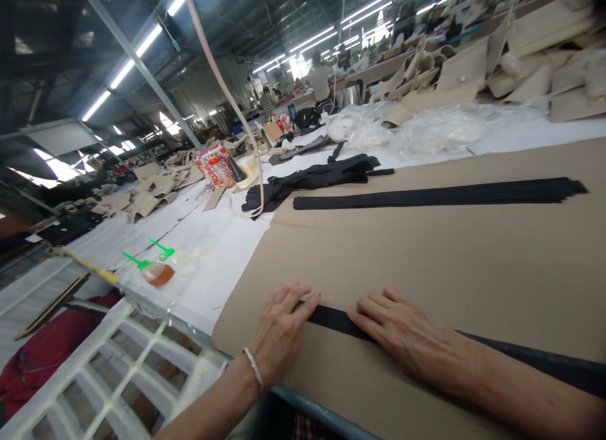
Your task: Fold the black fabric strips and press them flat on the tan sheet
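Observation:
A long black fabric strip [337, 321] lies along the near side of the brown sheet [449, 257]. My left hand [284, 329], with a pale bracelet at the wrist, has its thumb and fingers closed on the strip's left end. A short way along the same strip, my right hand [395, 323] grips it with bent fingers, palm down. The right forearm hides part of the strip, which shows again at the far right. Beyond both hands, a flat stack of black strips [426, 195] rests on the sheet.
A loose heap of black strips [317, 178] lies behind, near a hanging hose [227, 93]. Two green-tipped bottles [158, 273] lie on the white table [208, 257] at left. Plastic bags [440, 127] and beige pieces [454, 74] fill the back. A white slatted chair [127, 370] stands lower left.

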